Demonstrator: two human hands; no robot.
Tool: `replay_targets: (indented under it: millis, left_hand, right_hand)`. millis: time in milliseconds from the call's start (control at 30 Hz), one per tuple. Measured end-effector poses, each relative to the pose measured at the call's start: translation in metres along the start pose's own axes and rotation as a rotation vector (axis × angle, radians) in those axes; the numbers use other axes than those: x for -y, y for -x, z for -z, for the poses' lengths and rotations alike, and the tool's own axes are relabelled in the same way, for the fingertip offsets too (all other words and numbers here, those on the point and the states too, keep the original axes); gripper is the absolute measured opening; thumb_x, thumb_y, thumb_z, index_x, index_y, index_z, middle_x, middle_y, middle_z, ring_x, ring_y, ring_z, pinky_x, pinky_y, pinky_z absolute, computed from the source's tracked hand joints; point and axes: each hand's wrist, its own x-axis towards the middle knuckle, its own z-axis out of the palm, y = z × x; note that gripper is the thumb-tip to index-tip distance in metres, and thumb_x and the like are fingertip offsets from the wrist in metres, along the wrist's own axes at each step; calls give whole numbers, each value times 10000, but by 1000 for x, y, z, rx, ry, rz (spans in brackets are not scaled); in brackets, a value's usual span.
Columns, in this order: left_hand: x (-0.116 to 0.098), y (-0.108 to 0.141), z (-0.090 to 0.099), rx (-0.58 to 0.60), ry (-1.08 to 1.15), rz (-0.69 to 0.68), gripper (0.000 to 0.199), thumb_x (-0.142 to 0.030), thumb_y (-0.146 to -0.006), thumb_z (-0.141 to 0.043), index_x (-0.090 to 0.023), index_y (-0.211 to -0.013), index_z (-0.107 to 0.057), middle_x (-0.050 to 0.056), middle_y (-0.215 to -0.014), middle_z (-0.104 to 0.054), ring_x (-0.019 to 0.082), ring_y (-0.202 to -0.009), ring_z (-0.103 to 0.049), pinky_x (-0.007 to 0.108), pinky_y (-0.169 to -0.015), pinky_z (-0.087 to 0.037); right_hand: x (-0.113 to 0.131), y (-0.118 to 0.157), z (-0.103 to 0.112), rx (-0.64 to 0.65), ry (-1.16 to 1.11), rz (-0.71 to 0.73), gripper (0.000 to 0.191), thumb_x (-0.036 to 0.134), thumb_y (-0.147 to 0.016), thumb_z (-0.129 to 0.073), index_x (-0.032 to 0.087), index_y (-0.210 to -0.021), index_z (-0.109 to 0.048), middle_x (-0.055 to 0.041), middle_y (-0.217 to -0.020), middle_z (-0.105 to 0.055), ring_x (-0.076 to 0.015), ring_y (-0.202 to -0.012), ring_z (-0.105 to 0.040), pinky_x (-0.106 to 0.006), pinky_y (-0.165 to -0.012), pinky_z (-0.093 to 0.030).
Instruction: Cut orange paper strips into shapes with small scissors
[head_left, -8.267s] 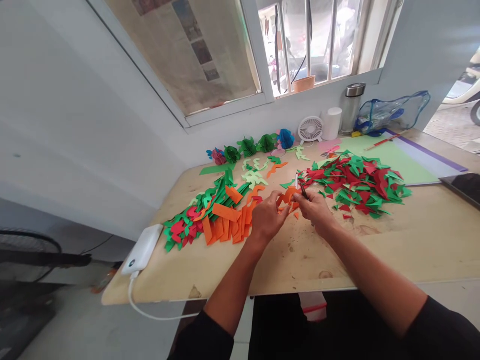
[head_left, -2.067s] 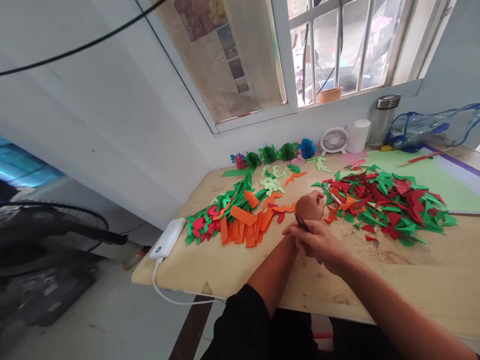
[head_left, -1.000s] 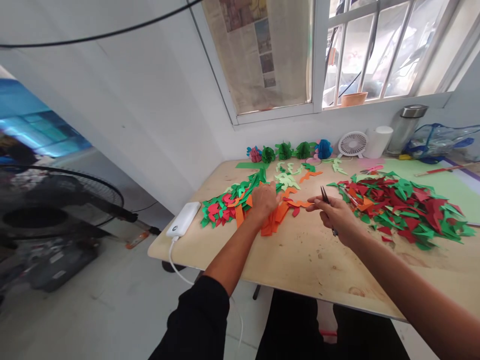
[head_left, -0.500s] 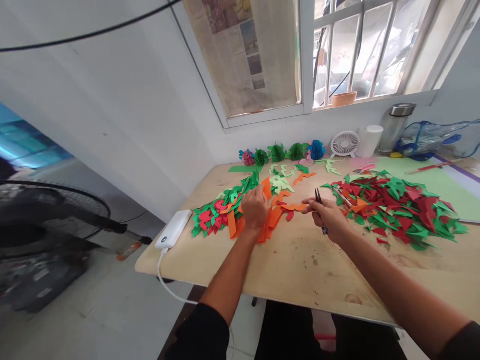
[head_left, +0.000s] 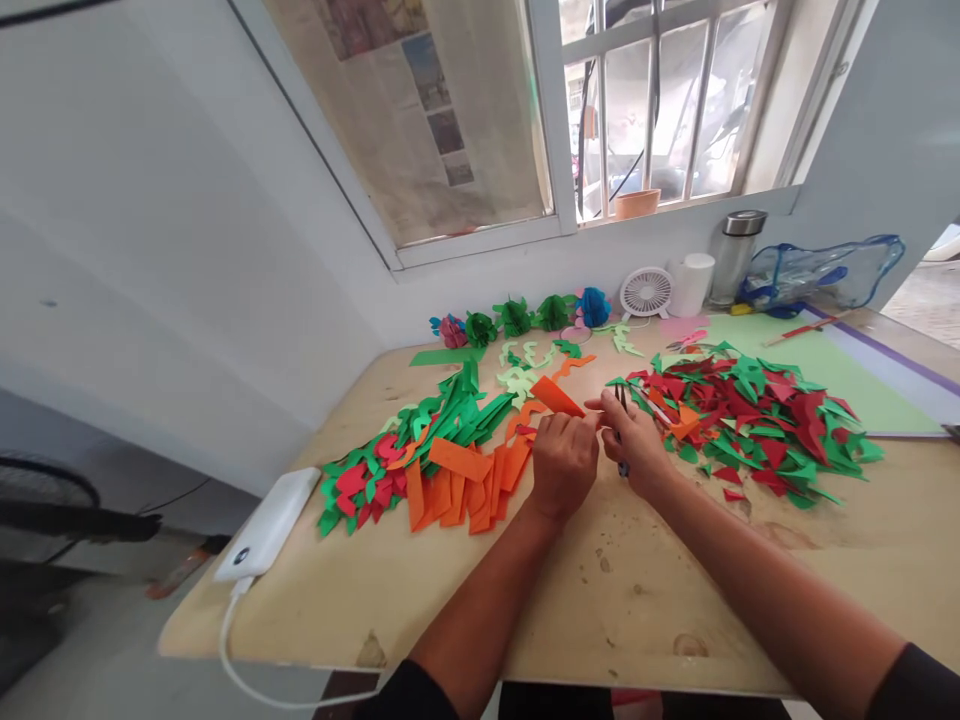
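My left hand (head_left: 566, 462) is closed on a folded orange paper strip (head_left: 555, 396), which sticks out beyond the fingers over the table. Close beside it, my right hand (head_left: 636, 442) grips small dark-bladed scissors (head_left: 621, 398) with the points facing away from me. The fingertips of both hands meet near the strip's right end; whether the right fingers also pinch the paper I cannot tell. Left of my hands lies a pile of folded orange strips (head_left: 457, 490), beside green folded paper (head_left: 465, 415) and red cut paper petals (head_left: 351, 480).
Red and green paper scraps (head_left: 757, 420) are heaped on the right. Paper flowers (head_left: 516, 317), a small white fan (head_left: 646, 293), a white cylinder (head_left: 691, 285) and a glass flask (head_left: 736, 260) line the wall. A white power bank (head_left: 266, 525) with its cable sits at the left edge.
My left hand has moved right from the orange pile, bringing an orange strip to my right hand. The right hand still holds the scissors. The view has shifted right.
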Motion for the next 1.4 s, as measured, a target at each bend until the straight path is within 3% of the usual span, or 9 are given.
replay_targets:
  millis: [133, 300, 533, 633, 733, 833, 900, 1167, 1400]
  left_hand:
    - [-1, 4, -1, 40, 68, 19, 146, -143, -879, -470, -168, -966, -584, 45, -692, -605, 201, -698, -538, 344, -685, -360]
    - [0, 4, 1, 90, 142, 21, 200, -167, -868, -483, -176, -1043, -579, 69, -782, -645, 217, -829, -583, 361, -782, -401]
    - [0, 6, 7, 92, 281, 79, 165, -170, -839, -497, -176, -975, -590, 79, -805, -653, 225, -862, -582, 374, -822, -424]
    - [0, 8, 7, 40, 382, 278, 112, -191, -843, -492, -190, -904, -585, 72, -817, -643, 202, -825, -588, 352, -790, -438]
    - [0, 9, 4, -3, 623, 675, 125, -258, -850, -502, -196, -944, -558, 38, -776, -609, 158, -719, -583, 291, -682, -455]
    - [-1, 6, -1, 90, 960, 1027, 225, -329, -808, -565, -195, -978, -502, -31, -634, -548, 112, -534, -521, 234, -527, -409]
    - [0, 3, -3, 170, 1138, 1167, 271, -376, -762, -607, -193, -923, -486, -54, -566, -530, 94, -439, -466, 223, -451, -351]
    - [3, -6, 5, 227, 1334, 1276, 262, -358, -612, -715, -176, -659, -533, -22, -507, -568, 85, -436, -487, 226, -468, -363]
    - [4, -5, 6, 43, 1394, 1422, 237, -316, -612, -696, -163, -720, -550, 17, -610, -650, 111, -525, -574, 249, -554, -436]
  right_hand:
    - [-4, 2, 1, -1, 52, -54, 433, 567, -621, -747, 191, -687, -541, 132, -341, -257, -41, -315, -194, -198, -344, -141]
    - [-9, 2, 7, 26, 4, -72, 440, 546, -673, -707, 223, -589, -419, 115, -329, -273, -48, -318, -202, -206, -348, -148]
    - [-10, 4, 7, -65, -38, -86, 419, 403, -534, -789, 188, -790, -536, 138, -365, -337, -37, -322, -218, -191, -354, -137]
    - [-10, 3, 6, -106, -40, -80, 411, 383, -525, -774, 196, -787, -518, 144, -370, -327, -37, -317, -216, -194, -353, -137]
    - [-10, 3, 7, -119, -34, -62, 385, 383, -541, -754, 200, -781, -515, 142, -369, -320, -40, -317, -210, -198, -354, -137]
    - [-10, 3, 7, -128, -25, -55, 380, 389, -547, -743, 196, -795, -530, 135, -372, -329, -45, -321, -216, -200, -353, -137]
    - [-10, 3, 6, -138, -11, -39, 383, 396, -550, -739, 193, -805, -538, 134, -382, -329, -47, -328, -222, -201, -353, -143]
    - [-15, 1, 10, -148, 199, 100, 323, 427, -631, -704, 181, -802, -583, 95, -463, -371, -66, -384, -277, -221, -364, -198]
    - [-17, 2, 11, -70, 272, 161, 423, 483, -696, -668, 173, -980, -619, 13, -631, -583, -80, -423, -355, -228, -384, -256]
